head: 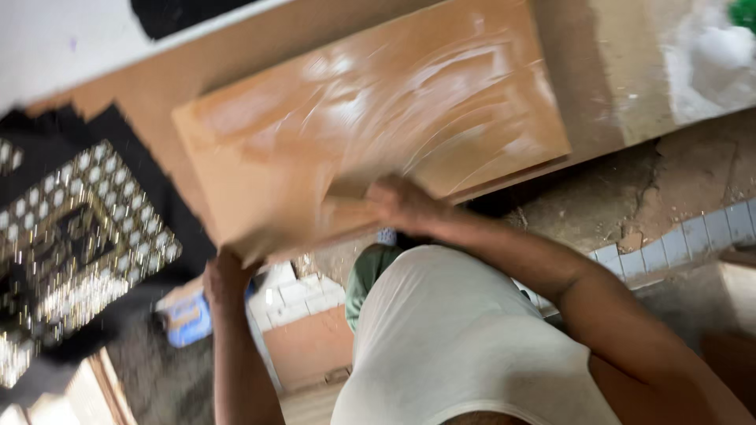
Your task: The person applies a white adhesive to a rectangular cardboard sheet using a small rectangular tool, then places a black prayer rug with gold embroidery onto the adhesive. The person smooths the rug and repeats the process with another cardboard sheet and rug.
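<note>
A rectangular brown wooden board [370,118] lies tilted on a larger brown surface, its face streaked with white smears. My left hand [227,275] grips the board's near left corner from below. My right hand [398,203] presses a small tan pad or block [346,189] onto the board near its front edge; motion blur hides what the pad is exactly. My white shirt [449,346] fills the lower middle of the view.
A black cloth with a shiny mirrored pattern [71,236] lies at the left. A blue packet [189,319] and white tiles [299,295] sit on the floor below. A cracked earthen floor with a tile strip [677,236] lies to the right. White plastic [709,55] sits top right.
</note>
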